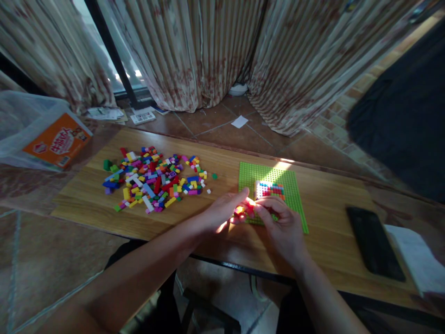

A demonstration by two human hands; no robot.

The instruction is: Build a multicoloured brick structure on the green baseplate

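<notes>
Both hands meet over the near left part of a green studded baseplate [299, 204]. My left hand [227, 208] is closed around a few small toy bricks, red and yellow-orange in the sunlight. Thumb and fingers of my right hand [283, 227] pinch at a red toy brick [249, 202] beside the left fingertips. Just beyond the fingers, a patch of small bricks [274, 189] in white, blue, red and other colours is fixed on the baseplate. My right hand hides part of the plate. Bright glare blurs the held bricks' shapes.
A loose heap of multicoloured bricks [153, 178] spreads over the left of the wooden table [215, 162]. A clear plastic bin [34, 125] with an orange label stands beyond the left end. To the right lie a black phone-like slab [375, 243] and white paper [417, 257].
</notes>
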